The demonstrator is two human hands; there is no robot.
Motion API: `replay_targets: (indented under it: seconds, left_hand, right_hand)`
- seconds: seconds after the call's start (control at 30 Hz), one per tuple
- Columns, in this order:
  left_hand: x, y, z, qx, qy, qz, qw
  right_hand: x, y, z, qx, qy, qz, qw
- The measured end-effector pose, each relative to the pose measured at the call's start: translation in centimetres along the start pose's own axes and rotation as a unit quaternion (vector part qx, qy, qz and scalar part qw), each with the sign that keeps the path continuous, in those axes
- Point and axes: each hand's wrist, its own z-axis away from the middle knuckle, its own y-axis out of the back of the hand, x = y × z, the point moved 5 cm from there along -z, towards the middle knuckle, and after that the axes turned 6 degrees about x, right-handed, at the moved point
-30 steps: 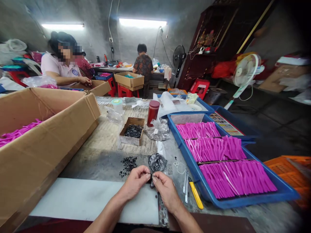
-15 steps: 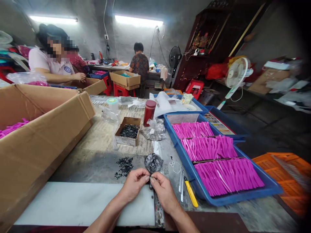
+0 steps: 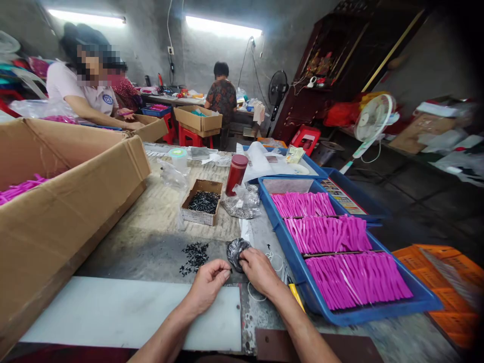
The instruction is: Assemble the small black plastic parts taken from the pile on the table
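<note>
Small black piece (image 3: 231,270) pinched between thumb and finger of left hand (image 3: 208,283). Right hand (image 3: 260,271) at black plastic bag (image 3: 234,251); cannot tell whether its fingers close on anything. Loose black pieces (image 3: 194,257) left of bag. Right forearm partly covers yellow handle (image 3: 296,296). Beyond on surface (image 3: 124,257): small carton (image 3: 198,217), red canister (image 3: 237,176). Blue tray (image 3: 340,317) right, large cardboard box (image 3: 75,217) left.

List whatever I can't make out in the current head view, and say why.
Head view:
Tiny dark piece pinched by the bare left hand: too small to identify.
Whether the bare right hand grips anything at the crumpled black plastic bag: hidden by its fingers.
Depth of the bright pink strips: hidden by the wall of the large brown cardboard box, itself cut off by the left edge.
</note>
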Motion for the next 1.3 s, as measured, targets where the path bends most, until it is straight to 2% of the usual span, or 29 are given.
replay_targets:
  seconds: [0.13,0.43,0.63,0.8,1.0,1.2,1.3]
  left_hand:
    - [0.1,0.0,0.1,0.006,-0.009,-0.018,1.000]
    - [-0.3,0.2,0.1,0.005,-0.022,-0.040,0.999]
    - [-0.4,0.0,0.2,0.004,-0.011,-0.028,1.000]
    - [-0.2,-0.1,0.2,0.001,-0.007,-0.018,1.000]
    - [-0.2,-0.2,0.1,-0.003,0.003,0.008,1.000]
    - [-0.1,-0.1,0.2,-0.004,0.020,0.043,0.999]
    - [-0.2,-0.1,0.2,-0.006,0.027,0.062,0.998]
  right_hand:
    - [-0.4,-0.5,-0.5,-0.053,-0.001,0.080,0.995]
    - [-1.1,-0.2,-0.3,-0.072,0.017,0.096,0.993]
    - [-0.2,-0.1,0.2,-0.025,-0.007,0.024,0.999]
    - [0.3,0.2,0.5,0.056,-0.028,-0.096,0.993]
    - [1.0,0.4,0.9,0.121,-0.067,-0.265,0.954]
    - [1.2,0.2,1.3,0.096,-0.088,-0.414,0.901]
    - [0.9,0.3,1.6,0.092,-0.120,-0.495,0.856]
